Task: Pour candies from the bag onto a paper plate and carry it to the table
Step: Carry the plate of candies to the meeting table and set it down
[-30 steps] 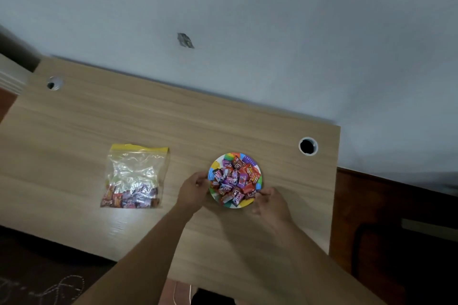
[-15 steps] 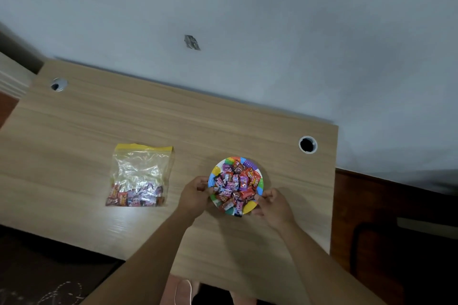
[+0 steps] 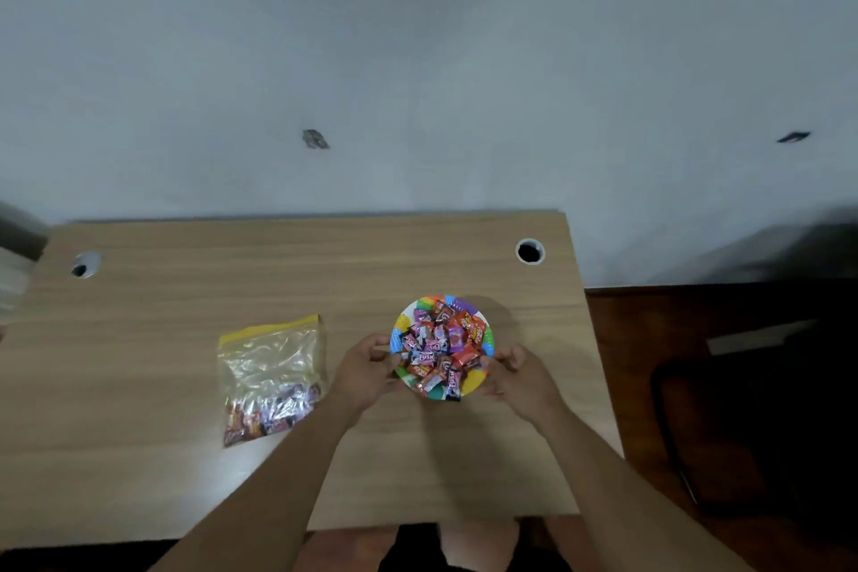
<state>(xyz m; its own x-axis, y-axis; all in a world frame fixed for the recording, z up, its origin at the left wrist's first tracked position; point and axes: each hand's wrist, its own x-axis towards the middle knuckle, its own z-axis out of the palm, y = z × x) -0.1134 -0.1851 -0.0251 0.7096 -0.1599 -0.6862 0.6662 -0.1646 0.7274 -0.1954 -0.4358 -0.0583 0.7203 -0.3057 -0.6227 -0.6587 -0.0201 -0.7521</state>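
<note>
A small paper plate [image 3: 483,323] with a rim of many colours carries a heap of wrapped candies [image 3: 438,348]. My left hand [image 3: 367,365] grips its left edge and my right hand [image 3: 517,374] grips its right edge. The plate looks lifted a little above the wooden desk [image 3: 185,293], with a shadow under it. Left of my hands a clear zip bag [image 3: 269,372] with a yellow seal lies flat on the desk, with some candies still in its lower end.
The desk stands against a grey wall. Cable holes sit at its back left [image 3: 85,265] and back right [image 3: 529,251]. Right of the desk is dark wooden floor with a black chair [image 3: 743,432]. My legs show below the desk's near edge.
The plate has risen slightly off the desk with both hands on it. The view has swung so the desk now lies square to me, and I see more of the wall.
</note>
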